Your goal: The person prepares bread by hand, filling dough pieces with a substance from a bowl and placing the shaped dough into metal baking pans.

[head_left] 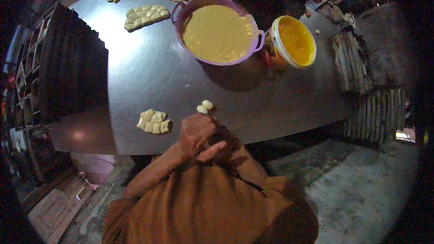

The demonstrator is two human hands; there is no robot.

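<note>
My left hand (197, 133) and my right hand (227, 143) are pressed together at the near edge of the metal table, close to my chest. The left one shows its back, with the fingers curled in and the thumb pointing right. Shadow and the left hand cover the right hand's fingers. Whatever lies between the palms is hidden. Just beyond my knuckles rest two small pale dough balls (203, 109), side by side. To the left of my hands lies a cluster of cut dough pieces (154, 122), pushed against one another.
A purple two-handled basin (216, 62) of yellowish batter or dough stands at the far middle. Right of it a tilted bucket (275, 47) holds orange-yellow fat or paste. More dough pieces (145, 17) lie at the far left. Stacked dark trays (72, 58) border the table's left.
</note>
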